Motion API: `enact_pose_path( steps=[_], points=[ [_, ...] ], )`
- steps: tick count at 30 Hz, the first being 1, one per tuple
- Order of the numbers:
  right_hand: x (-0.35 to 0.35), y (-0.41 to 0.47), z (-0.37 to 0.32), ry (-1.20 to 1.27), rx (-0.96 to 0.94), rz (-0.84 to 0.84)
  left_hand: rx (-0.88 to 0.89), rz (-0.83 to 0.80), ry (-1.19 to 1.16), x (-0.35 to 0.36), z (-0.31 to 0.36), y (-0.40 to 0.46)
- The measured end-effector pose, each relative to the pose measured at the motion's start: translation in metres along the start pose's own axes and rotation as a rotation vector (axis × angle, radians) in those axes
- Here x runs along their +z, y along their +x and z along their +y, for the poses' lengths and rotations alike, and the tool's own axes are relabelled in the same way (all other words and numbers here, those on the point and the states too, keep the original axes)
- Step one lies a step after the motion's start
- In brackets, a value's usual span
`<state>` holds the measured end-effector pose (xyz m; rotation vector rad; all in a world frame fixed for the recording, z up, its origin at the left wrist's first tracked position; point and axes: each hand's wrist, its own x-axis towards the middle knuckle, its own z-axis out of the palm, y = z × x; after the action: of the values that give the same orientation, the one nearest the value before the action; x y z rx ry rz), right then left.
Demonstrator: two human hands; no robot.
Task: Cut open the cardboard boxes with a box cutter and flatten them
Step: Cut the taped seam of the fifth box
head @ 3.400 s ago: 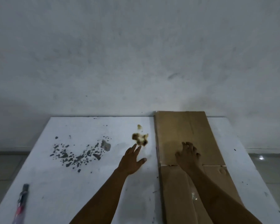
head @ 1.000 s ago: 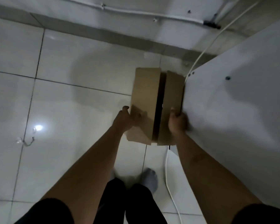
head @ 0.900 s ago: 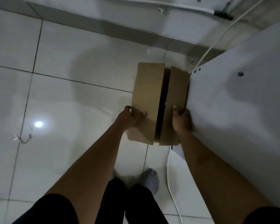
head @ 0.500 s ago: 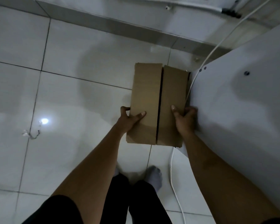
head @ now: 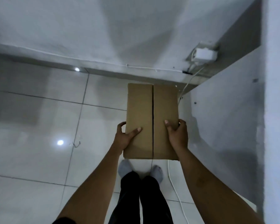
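I hold a brown cardboard box (head: 152,110) in front of me, above the tiled floor. Its two top flaps are closed, with a dark seam running down the middle. My left hand (head: 125,136) grips the box's left side, thumb lying on the top flap. My right hand (head: 178,135) grips the right side, thumb on the right flap. The box sits level, its near edge above my feet. No box cutter is in view.
The white table's side panel (head: 225,126) stands close on the right of the box. A white cable (head: 176,191) runs along the floor to a wall socket (head: 204,54). Glossy floor tiles (head: 39,126) spread to the left, and the wall is ahead.
I have turned from the tabletop to the floor beside the table. The box's flaps have closed from gaping to flat, and the box has risen and levelled in both hands.
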<state>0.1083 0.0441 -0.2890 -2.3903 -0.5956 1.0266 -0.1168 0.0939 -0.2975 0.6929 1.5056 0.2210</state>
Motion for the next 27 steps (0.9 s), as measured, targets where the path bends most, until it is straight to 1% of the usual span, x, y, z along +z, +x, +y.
enact_pose_path(
  steps=[7, 11, 13, 20, 27],
  points=[
    [-0.092, -0.124, -0.075, -0.057, -0.114, -0.022, 0.093, 0.016, 0.015, -0.024, 0.056, -0.159],
    [-0.138, -0.191, -0.101, -0.111, -0.215, -0.015, 0.143, 0.035, -0.004, -0.036, 0.071, -0.239],
    [-0.156, -0.219, -0.109, -0.099, -0.266, -0.004, 0.181, 0.042, -0.014, -0.041, 0.076, -0.272],
    [-0.209, -0.282, -0.116, 0.023, -0.270, 0.105, 0.298, 0.005, 0.034, -0.038, 0.098, -0.348],
    [-0.260, -0.306, -0.090, 0.074, -0.295, 0.168, 0.426, -0.065, 0.098, -0.009, 0.122, -0.386]
  ],
)
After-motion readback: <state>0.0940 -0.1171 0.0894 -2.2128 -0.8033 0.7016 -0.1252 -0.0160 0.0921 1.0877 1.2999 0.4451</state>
